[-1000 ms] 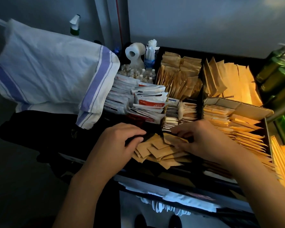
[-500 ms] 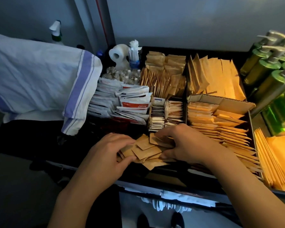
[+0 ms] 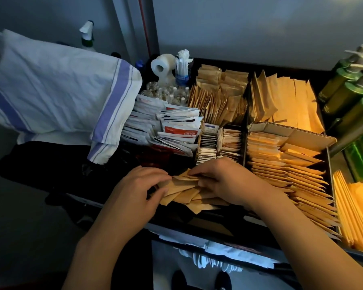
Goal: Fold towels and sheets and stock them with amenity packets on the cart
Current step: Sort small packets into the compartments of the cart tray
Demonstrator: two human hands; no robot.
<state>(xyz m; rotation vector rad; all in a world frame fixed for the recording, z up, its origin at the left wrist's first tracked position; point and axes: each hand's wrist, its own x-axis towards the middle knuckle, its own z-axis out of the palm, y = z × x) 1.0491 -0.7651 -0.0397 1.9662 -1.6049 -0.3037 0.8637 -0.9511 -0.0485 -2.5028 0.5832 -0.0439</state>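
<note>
A loose heap of brown paper amenity packets (image 3: 184, 191) lies in the near middle compartment of the cart's top tray (image 3: 218, 221). My left hand (image 3: 138, 191) holds the heap's left side, thumb curled under the packets. My right hand (image 3: 224, 180) grips the heap from the right, its fingertips pinching the top packets. The two hands nearly touch above the heap. A white laundry sack with purple stripes (image 3: 57, 95) hangs at the cart's left end.
Rows of brown packets (image 3: 281, 164) fill a cardboard box on the right; more stand behind (image 3: 216, 99). White and red sachets (image 3: 172, 128) sit left of centre. Green pump bottles (image 3: 348, 97) line the right edge. A paper roll (image 3: 161, 66) and spray bottle (image 3: 87, 35) stand at the back.
Both hands have closed in on the heap, pushing the spread packets into a tighter bunch. The view has shifted slightly; the sack and trays stay put.
</note>
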